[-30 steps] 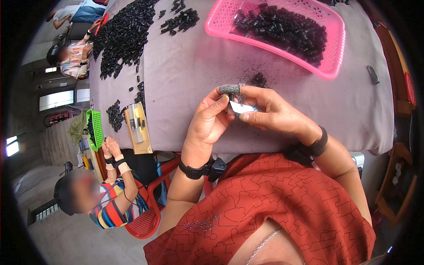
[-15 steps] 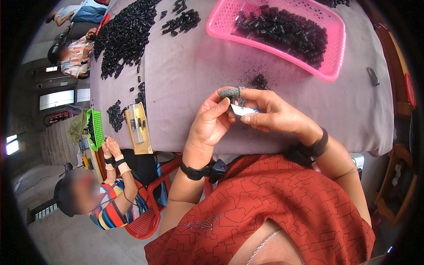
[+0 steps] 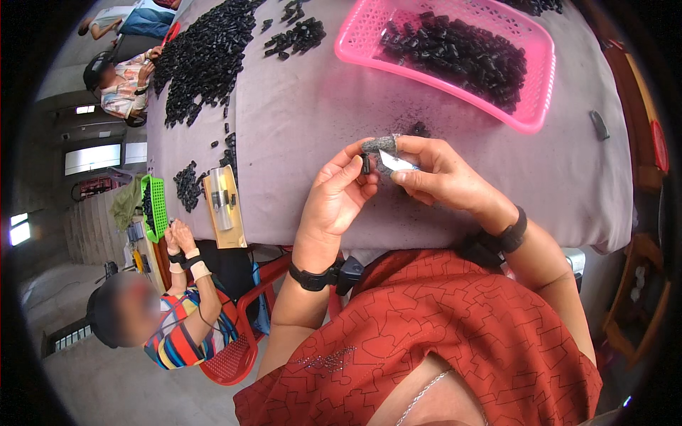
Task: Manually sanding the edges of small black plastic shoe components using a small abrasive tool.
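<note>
My left hand (image 3: pixel 339 193) pinches a small black cylindrical part (image 3: pixel 365 165) between thumb and fingers. My right hand (image 3: pixel 433 174) holds a small blade with a grey wrapped grip (image 3: pixel 383 153), its pale tip lying against the black part. Both hands meet just above the near edge of a grey cloth-covered table (image 3: pixel 298 106). Black bands sit on both wrists. A pink plastic basket (image 3: pixel 533 64) full of the same black parts stands behind the hands, to the right.
A large heap of black parts (image 3: pixel 206 57) spreads over the table's far left, with a smaller cluster (image 3: pixel 298 35) beside it. A wooden block with a metal fixture (image 3: pixel 222 206) lies at the left edge. A seated person (image 3: pixel 170 312) works by a green basket (image 3: pixel 153 206).
My hands stay together in nearly the same spot; the fingers have shifted slightly around the black part and the blade.
</note>
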`<state>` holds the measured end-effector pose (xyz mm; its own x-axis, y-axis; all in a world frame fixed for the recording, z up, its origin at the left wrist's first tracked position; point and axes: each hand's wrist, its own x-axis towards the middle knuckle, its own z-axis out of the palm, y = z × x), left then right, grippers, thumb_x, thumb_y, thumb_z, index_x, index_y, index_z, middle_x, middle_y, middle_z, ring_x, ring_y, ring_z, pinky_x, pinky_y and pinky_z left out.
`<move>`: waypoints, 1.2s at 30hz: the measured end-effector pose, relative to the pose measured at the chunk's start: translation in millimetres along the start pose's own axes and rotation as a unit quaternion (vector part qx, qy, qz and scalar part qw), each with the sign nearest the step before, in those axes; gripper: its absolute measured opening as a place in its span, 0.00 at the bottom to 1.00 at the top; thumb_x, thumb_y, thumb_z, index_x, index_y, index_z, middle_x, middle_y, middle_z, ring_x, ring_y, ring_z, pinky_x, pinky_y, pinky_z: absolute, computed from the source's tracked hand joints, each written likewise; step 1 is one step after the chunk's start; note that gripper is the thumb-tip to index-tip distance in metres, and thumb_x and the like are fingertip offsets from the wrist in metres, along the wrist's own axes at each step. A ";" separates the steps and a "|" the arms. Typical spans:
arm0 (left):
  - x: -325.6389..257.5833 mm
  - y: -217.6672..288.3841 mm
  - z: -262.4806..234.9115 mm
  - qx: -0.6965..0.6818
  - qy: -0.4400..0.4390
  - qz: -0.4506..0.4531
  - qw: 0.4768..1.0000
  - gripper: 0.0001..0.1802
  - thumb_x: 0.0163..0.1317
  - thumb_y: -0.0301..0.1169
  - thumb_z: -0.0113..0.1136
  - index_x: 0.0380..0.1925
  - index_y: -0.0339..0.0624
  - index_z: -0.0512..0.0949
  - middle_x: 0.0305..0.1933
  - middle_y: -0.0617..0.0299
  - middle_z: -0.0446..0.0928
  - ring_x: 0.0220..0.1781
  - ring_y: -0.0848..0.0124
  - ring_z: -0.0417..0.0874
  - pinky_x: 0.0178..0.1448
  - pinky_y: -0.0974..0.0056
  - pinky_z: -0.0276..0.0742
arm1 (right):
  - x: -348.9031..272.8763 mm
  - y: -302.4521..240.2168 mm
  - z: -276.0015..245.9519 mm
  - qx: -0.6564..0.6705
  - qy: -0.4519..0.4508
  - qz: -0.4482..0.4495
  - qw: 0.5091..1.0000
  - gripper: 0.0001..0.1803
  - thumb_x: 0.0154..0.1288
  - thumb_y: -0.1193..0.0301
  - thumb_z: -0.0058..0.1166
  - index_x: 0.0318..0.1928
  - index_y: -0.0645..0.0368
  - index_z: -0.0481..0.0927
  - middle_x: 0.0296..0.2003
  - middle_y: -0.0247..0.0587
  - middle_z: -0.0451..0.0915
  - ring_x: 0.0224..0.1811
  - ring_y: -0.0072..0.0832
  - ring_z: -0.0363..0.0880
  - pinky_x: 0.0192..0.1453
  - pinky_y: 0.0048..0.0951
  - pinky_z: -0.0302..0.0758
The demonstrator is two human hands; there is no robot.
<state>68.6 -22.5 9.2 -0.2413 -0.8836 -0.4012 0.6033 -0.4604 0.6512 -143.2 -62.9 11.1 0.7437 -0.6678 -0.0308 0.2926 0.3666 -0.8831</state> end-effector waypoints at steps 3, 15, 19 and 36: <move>-2.6 -0.2 -3.1 0.003 0.018 0.007 1.000 0.15 0.68 0.29 0.55 0.53 0.40 0.74 0.40 0.63 0.79 0.38 0.74 0.79 0.40 0.70 0.77 | -0.6 -1.0 1.4 -0.005 0.008 0.007 1.000 0.20 0.71 0.64 0.52 0.58 0.61 0.72 0.23 0.23 0.71 0.18 0.10 0.62 0.20 0.15 0.57; 3.8 1.4 -3.3 -0.018 -0.007 0.009 1.000 0.11 0.67 0.27 0.56 0.48 0.42 0.75 0.39 0.61 0.78 0.35 0.74 0.77 0.38 0.73 0.74 | 2.2 -3.6 -2.5 -0.040 0.088 0.035 0.995 0.11 0.70 0.67 0.51 0.48 0.59 0.76 0.21 0.23 0.69 0.17 0.09 0.61 0.19 0.16 0.58; 11.2 13.9 -1.3 0.013 -0.016 0.013 1.000 0.17 0.65 0.30 0.60 0.53 0.40 0.73 0.40 0.61 0.73 0.33 0.75 0.72 0.35 0.73 0.71 | 2.6 -1.1 -1.3 -0.017 0.080 0.039 0.996 0.10 0.69 0.67 0.52 0.46 0.58 0.76 0.21 0.22 0.68 0.19 0.10 0.62 0.20 0.17 0.59; 105.4 49.5 75.4 0.227 -0.113 0.135 0.958 0.31 0.68 0.34 0.56 0.67 0.38 0.59 0.65 0.49 0.66 0.62 0.56 0.76 0.53 0.61 0.80 | 0.7 -12.0 -6.1 0.059 0.247 -0.148 0.956 0.13 0.69 0.71 0.52 0.51 0.61 0.74 0.25 0.24 0.70 0.22 0.10 0.64 0.22 0.15 0.61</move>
<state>15.7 -144.8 47.6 -0.3134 -0.9475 -0.0627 0.2871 -0.1575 0.9449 -149.8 -71.7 18.7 0.2520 -0.9673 -0.0297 0.5335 0.1645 -0.8296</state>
